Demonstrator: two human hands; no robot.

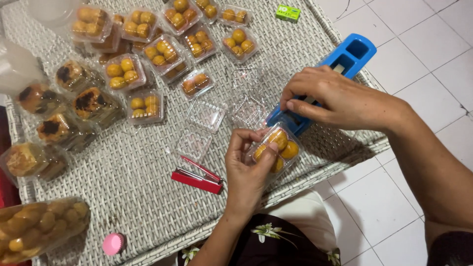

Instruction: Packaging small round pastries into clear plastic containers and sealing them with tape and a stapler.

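My left hand (247, 167) grips a small clear plastic box (277, 148) filled with round golden pastries, held just above the woven table's front edge. My right hand (335, 98) rests on a blue tape dispenser (345, 56), fingers pinched at its near end right above the box. A red stapler (197, 176) lies on the table just left of my left hand. Two empty clear boxes (206, 114) sit open beyond it.
Several filled pastry boxes (162, 51) crowd the grey woven table (128, 187) at the back. Browned cakes in clear tubs (88, 103) line the left. A big bag of pastries (39, 226), a pink cap (113, 243) and a small green box (288, 13) lie around. White floor tiles (423, 44) lie at right.
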